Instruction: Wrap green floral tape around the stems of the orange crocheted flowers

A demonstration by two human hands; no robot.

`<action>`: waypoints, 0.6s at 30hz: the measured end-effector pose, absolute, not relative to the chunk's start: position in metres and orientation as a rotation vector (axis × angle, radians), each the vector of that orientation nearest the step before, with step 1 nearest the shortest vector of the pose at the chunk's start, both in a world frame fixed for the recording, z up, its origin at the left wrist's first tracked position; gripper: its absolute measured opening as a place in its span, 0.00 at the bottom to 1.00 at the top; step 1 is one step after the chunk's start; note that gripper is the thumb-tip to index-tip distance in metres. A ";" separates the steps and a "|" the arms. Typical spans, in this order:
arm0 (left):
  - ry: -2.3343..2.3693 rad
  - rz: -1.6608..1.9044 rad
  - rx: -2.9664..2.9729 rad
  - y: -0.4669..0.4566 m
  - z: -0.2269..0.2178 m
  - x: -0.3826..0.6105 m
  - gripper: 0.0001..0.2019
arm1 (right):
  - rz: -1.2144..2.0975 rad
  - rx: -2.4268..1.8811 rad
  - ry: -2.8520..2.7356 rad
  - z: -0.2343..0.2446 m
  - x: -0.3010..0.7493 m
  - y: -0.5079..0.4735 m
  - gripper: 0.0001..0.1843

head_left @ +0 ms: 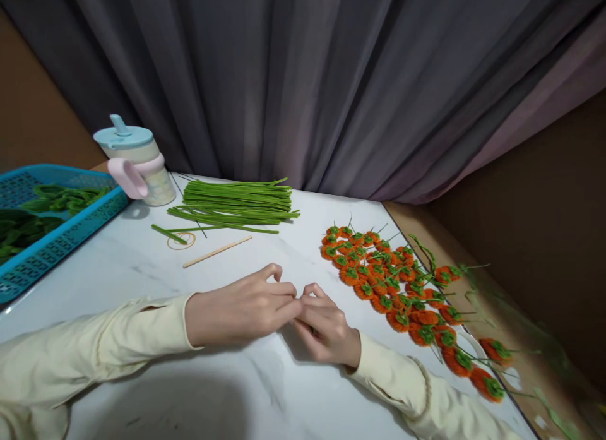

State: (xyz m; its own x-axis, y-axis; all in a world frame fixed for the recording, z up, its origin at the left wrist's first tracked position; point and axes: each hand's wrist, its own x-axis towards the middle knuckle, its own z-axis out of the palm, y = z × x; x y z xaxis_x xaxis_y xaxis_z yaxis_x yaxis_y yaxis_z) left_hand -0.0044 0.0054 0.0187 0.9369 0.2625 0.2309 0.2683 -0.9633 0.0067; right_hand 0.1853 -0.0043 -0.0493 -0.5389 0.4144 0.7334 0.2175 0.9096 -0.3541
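My left hand [249, 306] and my right hand [326, 326] meet fingertip to fingertip above the white table [255, 383]. Both are closed in a pinch, and whatever lies between the fingers is hidden or too small to name. Beyond my left hand, a flat wooden stick [218, 251] lies on the table beside a thin rubber band [188, 240]. Farther back is a pile of green pipe cleaners [237, 201], with a few loose ones in front. To the right of my right hand sit many small orange persimmon-shaped crafts [379, 269] with green tops and thin stems.
A blue plastic basket [61, 247] with green leaf-like pieces [66, 199] stands at the left edge. Next to it is a tumbler [135, 159] with a light blue lid and pink handle. A grey curtain [265, 86] hangs along the table's far edge.
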 end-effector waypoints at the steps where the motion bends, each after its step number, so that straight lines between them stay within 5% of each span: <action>1: -0.425 -0.371 -3.070 0.006 0.019 -0.005 0.13 | 0.291 -0.452 -2.154 -0.049 0.185 -0.004 0.09; 18: -1.333 -0.613 -3.929 0.020 0.014 -0.001 0.12 | 0.189 -0.444 -2.120 -0.047 0.185 -0.009 0.06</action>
